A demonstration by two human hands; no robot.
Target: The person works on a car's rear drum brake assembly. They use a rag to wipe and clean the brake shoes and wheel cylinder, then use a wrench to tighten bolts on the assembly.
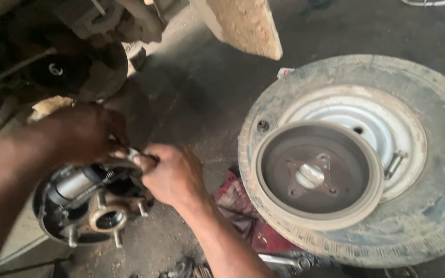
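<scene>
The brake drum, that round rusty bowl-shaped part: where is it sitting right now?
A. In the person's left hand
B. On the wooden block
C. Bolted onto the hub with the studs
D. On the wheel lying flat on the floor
D: the brake drum rests open side up on the wheel, away from both hands working at the hub assembly.

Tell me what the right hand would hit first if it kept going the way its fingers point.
The right hand points left, toward the left hand above the wheel hub. It would likely meet that hand's fingers first; they look already touching.
</scene>
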